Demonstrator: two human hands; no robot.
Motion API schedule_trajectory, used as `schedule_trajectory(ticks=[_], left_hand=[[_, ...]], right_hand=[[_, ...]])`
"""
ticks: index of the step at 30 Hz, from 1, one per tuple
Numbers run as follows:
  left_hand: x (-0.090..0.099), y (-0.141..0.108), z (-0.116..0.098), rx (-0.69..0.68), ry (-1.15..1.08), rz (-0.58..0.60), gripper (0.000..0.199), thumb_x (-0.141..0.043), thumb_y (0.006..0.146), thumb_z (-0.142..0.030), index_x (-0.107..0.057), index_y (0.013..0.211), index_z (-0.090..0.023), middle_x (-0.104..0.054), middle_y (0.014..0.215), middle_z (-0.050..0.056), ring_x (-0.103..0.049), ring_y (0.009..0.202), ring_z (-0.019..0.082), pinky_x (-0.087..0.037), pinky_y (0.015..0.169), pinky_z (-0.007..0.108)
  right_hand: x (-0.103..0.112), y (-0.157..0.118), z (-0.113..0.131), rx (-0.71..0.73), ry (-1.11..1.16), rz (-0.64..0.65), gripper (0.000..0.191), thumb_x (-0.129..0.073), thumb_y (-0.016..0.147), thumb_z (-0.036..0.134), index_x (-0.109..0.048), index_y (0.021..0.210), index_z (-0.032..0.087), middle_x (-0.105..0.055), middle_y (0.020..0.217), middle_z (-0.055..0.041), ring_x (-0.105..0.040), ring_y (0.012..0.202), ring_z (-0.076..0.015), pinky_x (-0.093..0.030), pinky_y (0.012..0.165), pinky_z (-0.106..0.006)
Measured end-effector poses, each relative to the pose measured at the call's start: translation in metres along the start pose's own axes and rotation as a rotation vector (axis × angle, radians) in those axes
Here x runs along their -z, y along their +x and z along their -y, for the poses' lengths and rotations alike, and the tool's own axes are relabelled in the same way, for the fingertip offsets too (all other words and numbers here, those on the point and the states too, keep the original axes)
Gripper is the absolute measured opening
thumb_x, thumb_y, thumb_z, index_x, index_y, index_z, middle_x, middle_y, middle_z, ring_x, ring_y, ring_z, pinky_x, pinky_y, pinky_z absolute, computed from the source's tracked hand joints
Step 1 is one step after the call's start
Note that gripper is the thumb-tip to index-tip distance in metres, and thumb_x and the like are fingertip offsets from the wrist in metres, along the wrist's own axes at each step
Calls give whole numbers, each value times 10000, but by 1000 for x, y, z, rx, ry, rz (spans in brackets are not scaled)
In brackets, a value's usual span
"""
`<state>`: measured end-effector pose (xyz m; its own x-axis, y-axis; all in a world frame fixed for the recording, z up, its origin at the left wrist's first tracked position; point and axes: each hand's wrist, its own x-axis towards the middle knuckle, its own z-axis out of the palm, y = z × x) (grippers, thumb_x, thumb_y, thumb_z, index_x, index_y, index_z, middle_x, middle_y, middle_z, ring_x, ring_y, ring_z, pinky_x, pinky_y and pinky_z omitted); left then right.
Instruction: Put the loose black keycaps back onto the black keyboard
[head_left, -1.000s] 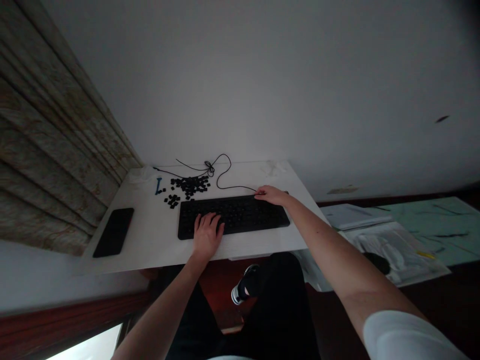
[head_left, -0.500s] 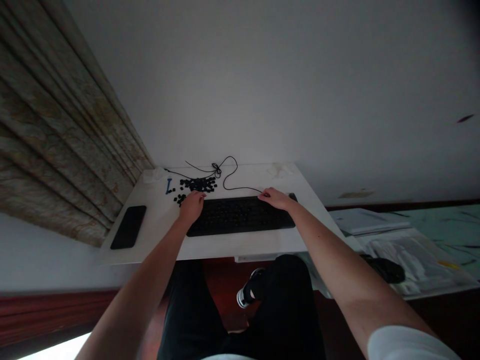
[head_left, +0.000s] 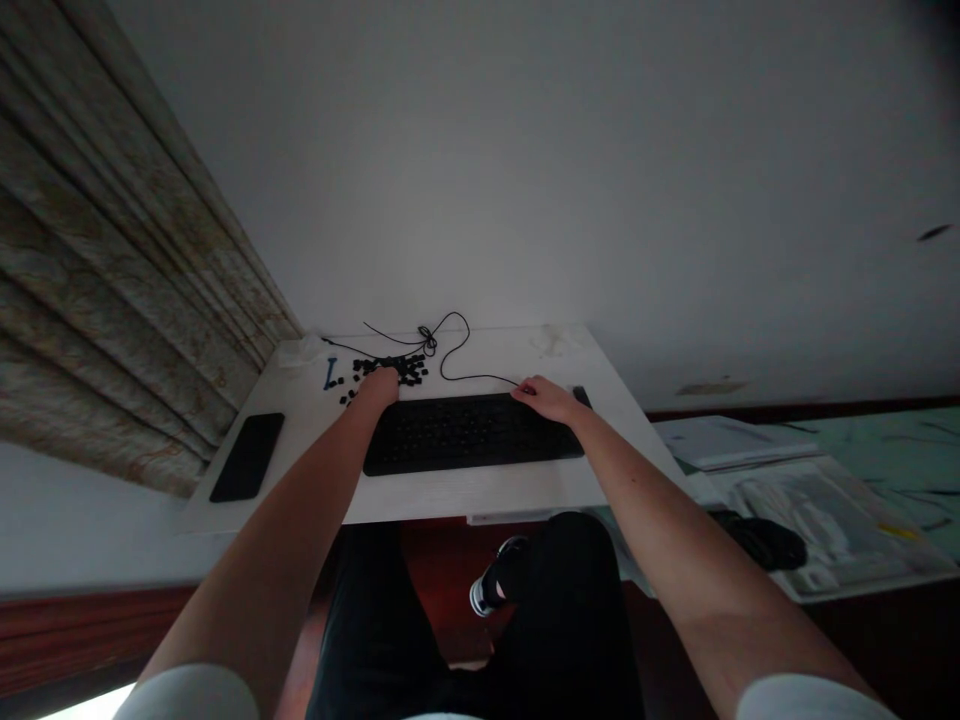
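My left hand (head_left: 379, 386) lies on the near edge of a pile of loose black keycaps (head_left: 405, 369), and its fingers are hidden from view. My right hand (head_left: 547, 398) rests on the far right edge of a black keyboard (head_left: 469, 435), close to a thin black cable (head_left: 450, 347) that loops across the desk. A small blue tool (head_left: 330, 373) lies just left of the keycaps. Farther left, a black smartphone (head_left: 247, 457) lies face up.
Everything sits on a white desk (head_left: 450, 505) with a wall behind it. A patterned curtain (head_left: 97, 300) hangs along the left. Papers in a plastic sleeve (head_left: 832, 525) and a black object (head_left: 761, 542) lie low on the right. My black-clad legs and a shoe (head_left: 495, 580) show below the desk.
My left hand has moved off the keyboard, up and left, onto the keycap pile. My right hand has stayed at the keyboard's right edge.
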<state>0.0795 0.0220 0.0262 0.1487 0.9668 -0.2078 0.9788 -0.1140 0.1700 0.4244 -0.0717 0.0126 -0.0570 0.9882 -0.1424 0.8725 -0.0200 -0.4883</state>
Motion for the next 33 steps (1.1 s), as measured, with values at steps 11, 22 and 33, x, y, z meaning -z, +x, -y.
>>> schedule_trajectory(ticks=[11,22,33], left_hand=[[3,-24,-6,-49,-747,-250,334,-621,749,-98,-672,1075,-149,-709,973,95,-673,955,222,-535,906,389],[-18,-122,-44,-47,-2147,-144,253,-748,674,-20,-669,860,-172,-680,852,5,-682,994,160,-449,1087,399],[-24,-173,-55,-16,-2218,-104,238,-797,692,-90,-656,855,-191,-683,830,-22,-685,972,144,-472,1049,369]], right_hand=[[-2,0,-2,19,-11,-40,267,-581,938,398,-709,905,166,-694,996,-135,-644,875,-231,-471,776,-329],[-7,-2,5,50,-109,-90,268,-567,939,382,-723,928,164,-683,1014,-153,-646,903,-251,-468,823,-353],[-34,-65,77,96,600,-494,339,-571,884,505,-693,892,189,-685,784,-60,-622,717,-197,-486,667,-324]])
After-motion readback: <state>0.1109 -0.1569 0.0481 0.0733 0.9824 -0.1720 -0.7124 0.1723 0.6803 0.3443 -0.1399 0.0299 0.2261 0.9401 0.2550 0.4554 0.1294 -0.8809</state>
